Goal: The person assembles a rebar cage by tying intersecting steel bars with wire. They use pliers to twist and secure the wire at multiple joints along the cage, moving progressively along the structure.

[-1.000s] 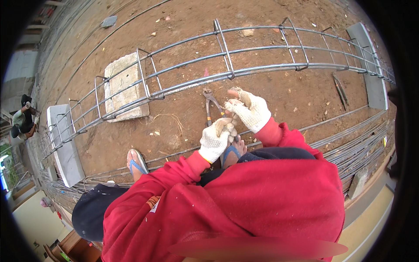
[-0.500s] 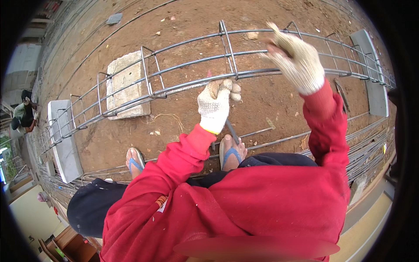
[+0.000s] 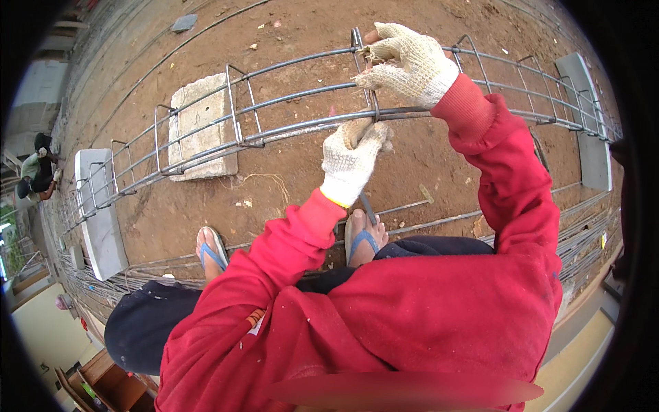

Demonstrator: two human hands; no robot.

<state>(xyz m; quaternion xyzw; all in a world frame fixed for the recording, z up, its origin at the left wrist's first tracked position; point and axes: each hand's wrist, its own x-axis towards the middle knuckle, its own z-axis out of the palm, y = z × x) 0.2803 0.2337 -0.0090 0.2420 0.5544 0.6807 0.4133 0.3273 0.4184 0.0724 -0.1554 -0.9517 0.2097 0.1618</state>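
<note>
A long steel rebar cage (image 3: 295,129) with square stirrups runs across in front of me. My left hand (image 3: 351,159), in a knitted white glove, is closed just under its near bar, at the foot of a stirrup (image 3: 371,98). What its fingers hold is hidden. My right hand (image 3: 410,64), in a worn glove with bare fingertips poking out, has its fingers and thumb around the upper part of that same stirrup. A dark metal bar (image 3: 368,208) shows below my left wrist, beside my foot; whether it is held I cannot tell.
Grey concrete blocks stand under the cage's left (image 3: 100,220) and right (image 3: 594,161) ends. A rough pale slab (image 3: 199,127) lies beneath it. Loose rebar rods (image 3: 583,237) lie on the ground at right. Another person (image 3: 40,168) crouches at far left.
My right hand has come left and closed in on the stirrup from over the cage's right part. My left hand has shifted slightly right along the near bar.
</note>
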